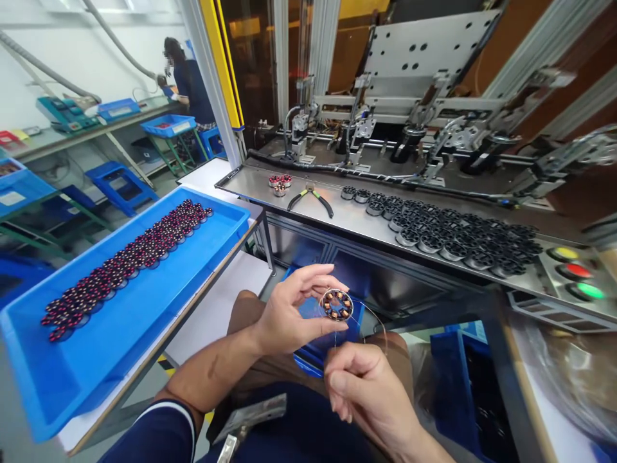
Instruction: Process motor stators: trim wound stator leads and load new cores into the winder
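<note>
Between the thumb and fingers of my left hand (294,308) is a round motor stator (337,305), a metal ring with copper coils inside. Its open face is turned toward me. Just below and to the right, my right hand (359,379) is closed in a pinch. A thin wire (336,337) runs from the stator down to these fingers. Another loose wire (378,318) curves out from the stator's right side. The tips of my right fingers are partly hidden, so the exact grip on the wire is hard to see.
A blue tray (193,283) at left holds rows of wound stators (130,263). On the metal bench lie cutting pliers (311,198), a few coil parts (280,184) and many black-cored rings (453,231). Lit buttons (573,270) sit at right. A person (190,80) works behind.
</note>
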The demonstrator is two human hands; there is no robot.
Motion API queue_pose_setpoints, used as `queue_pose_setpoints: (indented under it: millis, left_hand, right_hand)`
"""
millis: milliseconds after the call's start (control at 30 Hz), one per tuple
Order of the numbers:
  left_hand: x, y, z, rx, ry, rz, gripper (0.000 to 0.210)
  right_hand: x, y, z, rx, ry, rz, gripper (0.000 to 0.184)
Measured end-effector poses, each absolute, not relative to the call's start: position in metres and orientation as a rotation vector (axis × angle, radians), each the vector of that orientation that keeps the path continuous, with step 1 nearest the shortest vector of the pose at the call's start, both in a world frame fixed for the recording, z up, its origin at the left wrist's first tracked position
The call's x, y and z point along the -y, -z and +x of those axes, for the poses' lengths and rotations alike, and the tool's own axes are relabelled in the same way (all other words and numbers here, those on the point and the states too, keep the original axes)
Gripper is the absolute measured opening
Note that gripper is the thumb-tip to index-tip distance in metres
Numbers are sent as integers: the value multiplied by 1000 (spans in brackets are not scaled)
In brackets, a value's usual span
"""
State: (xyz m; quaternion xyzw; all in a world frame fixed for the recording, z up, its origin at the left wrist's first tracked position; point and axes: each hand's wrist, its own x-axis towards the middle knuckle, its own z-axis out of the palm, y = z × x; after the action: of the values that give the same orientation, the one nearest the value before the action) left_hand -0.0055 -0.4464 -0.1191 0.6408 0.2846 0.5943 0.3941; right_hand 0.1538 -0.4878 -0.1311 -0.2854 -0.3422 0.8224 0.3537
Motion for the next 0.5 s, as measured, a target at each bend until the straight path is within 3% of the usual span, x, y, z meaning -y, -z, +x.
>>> queue_pose_setpoints:
  millis: [300, 500]
  left_hand:
    - [456, 122, -11, -529, -1253, 1534, 53]
    - [456, 125, -3, -553, -1295, 1500, 69]
  right_hand:
    - [450, 86, 186, 1270, -1713, -1015, 52]
    - [459, 88, 176, 1323, -1689, -1108, 51]
